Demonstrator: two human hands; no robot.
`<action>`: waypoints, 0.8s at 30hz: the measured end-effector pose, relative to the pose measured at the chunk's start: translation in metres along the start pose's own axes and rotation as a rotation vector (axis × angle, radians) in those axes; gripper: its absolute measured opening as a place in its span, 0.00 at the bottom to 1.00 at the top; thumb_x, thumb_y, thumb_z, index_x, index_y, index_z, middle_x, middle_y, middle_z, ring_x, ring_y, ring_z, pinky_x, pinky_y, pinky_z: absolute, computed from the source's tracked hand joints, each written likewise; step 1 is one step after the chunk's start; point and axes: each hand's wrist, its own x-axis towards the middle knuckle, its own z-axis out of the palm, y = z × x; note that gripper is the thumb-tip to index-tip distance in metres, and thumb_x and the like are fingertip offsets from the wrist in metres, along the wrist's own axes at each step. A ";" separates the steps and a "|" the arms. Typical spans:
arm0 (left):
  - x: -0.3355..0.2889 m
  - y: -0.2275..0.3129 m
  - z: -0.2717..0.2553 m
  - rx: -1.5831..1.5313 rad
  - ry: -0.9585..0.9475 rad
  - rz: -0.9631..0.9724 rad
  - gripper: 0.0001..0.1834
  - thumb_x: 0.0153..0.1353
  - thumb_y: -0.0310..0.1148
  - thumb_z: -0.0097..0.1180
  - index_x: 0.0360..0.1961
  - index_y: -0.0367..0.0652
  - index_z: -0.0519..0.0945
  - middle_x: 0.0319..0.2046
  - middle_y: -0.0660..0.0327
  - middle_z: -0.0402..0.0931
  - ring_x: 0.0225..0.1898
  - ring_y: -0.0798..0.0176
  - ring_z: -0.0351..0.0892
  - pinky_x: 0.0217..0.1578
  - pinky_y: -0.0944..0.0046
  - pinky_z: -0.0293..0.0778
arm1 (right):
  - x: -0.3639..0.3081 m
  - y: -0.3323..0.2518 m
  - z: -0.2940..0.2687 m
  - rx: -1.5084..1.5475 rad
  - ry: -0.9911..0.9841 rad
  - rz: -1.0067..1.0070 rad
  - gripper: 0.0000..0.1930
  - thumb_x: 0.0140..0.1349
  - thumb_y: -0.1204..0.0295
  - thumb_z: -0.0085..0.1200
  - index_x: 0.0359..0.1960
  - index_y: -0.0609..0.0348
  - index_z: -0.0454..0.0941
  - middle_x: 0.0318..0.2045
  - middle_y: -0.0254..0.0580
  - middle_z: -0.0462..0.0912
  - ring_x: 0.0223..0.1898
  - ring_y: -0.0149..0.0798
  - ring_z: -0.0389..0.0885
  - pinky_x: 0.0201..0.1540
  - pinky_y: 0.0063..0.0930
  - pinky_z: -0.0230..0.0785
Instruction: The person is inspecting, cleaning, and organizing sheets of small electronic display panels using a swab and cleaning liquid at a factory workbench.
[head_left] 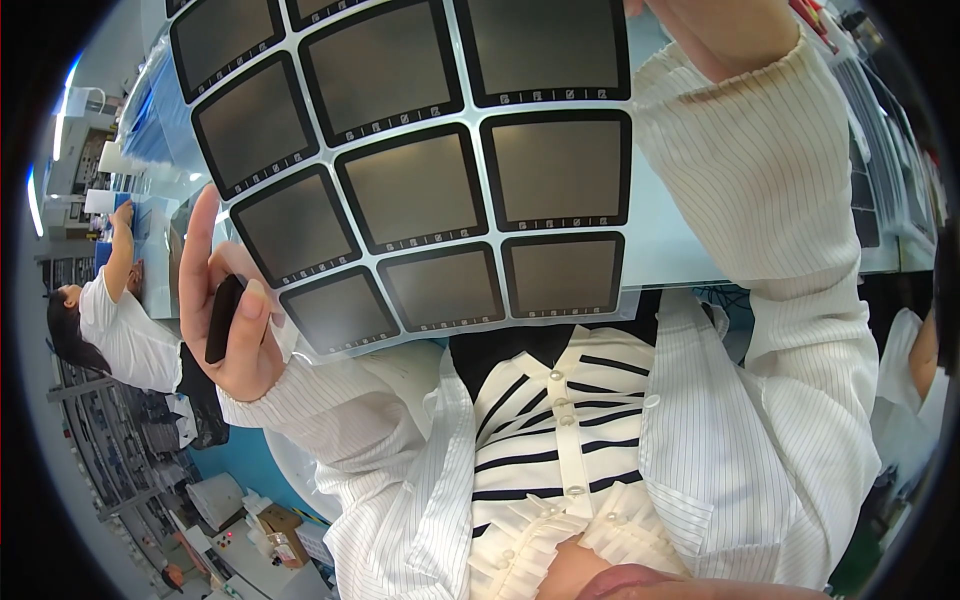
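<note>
A large flexible clear sheet (pixel 330 155) carries rows of dark grey rectangular panels with black borders. It spreads in front of me with a slight curve, its near edge reaching past the table edge. My left hand (pixel 240 330) is beside the sheet's lower left edge, thumb and fingers closed round a small black oblong piece (pixel 224 318); its index finger is stretched up along the sheet. My right hand (pixel 735 35) reaches to the upper right edge of the sheet, a fingertip against it. Most of that hand's fingers are cut off by the top of the picture.
Under the sheet lies a pale glass-like tabletop (pixel 680 255). Stacked flat sheets (pixel 885 130) lie at the right. On the left a person in a white top (pixel 130 330) works at the same table. Behind are shelves (pixel 105 440) and a cardboard box (pixel 283 535).
</note>
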 end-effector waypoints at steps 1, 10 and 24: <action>-0.002 0.001 -0.002 0.007 0.003 -0.003 0.36 0.54 0.36 0.58 0.61 0.30 0.60 0.17 0.66 0.69 0.16 0.79 0.63 0.19 0.83 0.56 | 0.000 0.001 0.004 -0.005 0.023 0.037 0.17 0.56 0.74 0.58 0.48 0.65 0.74 0.33 0.43 0.83 0.19 0.17 0.71 0.15 0.09 0.58; -0.022 0.005 -0.003 -0.036 -0.055 -0.123 0.37 0.54 0.34 0.59 0.61 0.28 0.59 0.17 0.66 0.69 0.17 0.78 0.64 0.20 0.80 0.58 | -0.026 -0.002 0.020 0.091 0.100 0.234 0.18 0.56 0.75 0.58 0.49 0.65 0.73 0.31 0.37 0.83 0.20 0.17 0.71 0.16 0.08 0.59; -0.028 -0.032 0.032 0.111 -0.234 -0.292 0.31 0.54 0.16 0.47 0.62 0.34 0.62 0.24 0.66 0.69 0.26 0.76 0.65 0.26 0.78 0.61 | -0.051 0.071 -0.002 -0.058 -0.082 0.583 0.21 0.62 0.61 0.52 0.52 0.62 0.71 0.31 0.36 0.82 0.19 0.18 0.72 0.18 0.11 0.60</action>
